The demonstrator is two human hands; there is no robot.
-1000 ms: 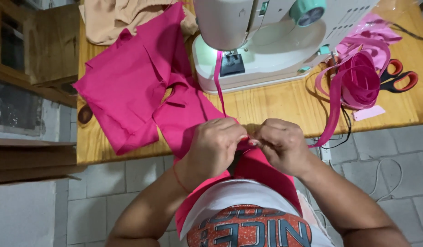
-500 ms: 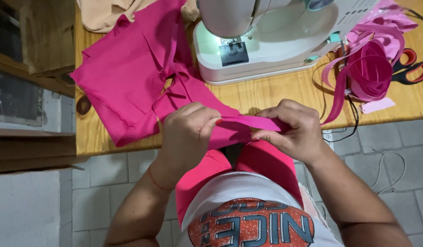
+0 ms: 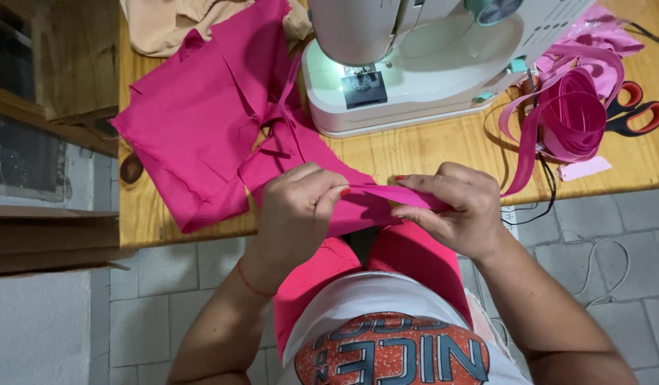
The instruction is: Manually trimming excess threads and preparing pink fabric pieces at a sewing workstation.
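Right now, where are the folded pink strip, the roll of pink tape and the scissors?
folded pink strip (image 3: 376, 192), head view, on the stretch between the two hands.
roll of pink tape (image 3: 575, 117), head view, on its coiled face.
scissors (image 3: 643, 117), head view, on the red handle loop.

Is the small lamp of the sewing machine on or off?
On. The sewing machine throws a bright white glow on its base around the needle plate, brighter than the rest of the body.

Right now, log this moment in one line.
left hand: pinches pink strip | right hand: pinches same strip | sewing machine: behind, on table
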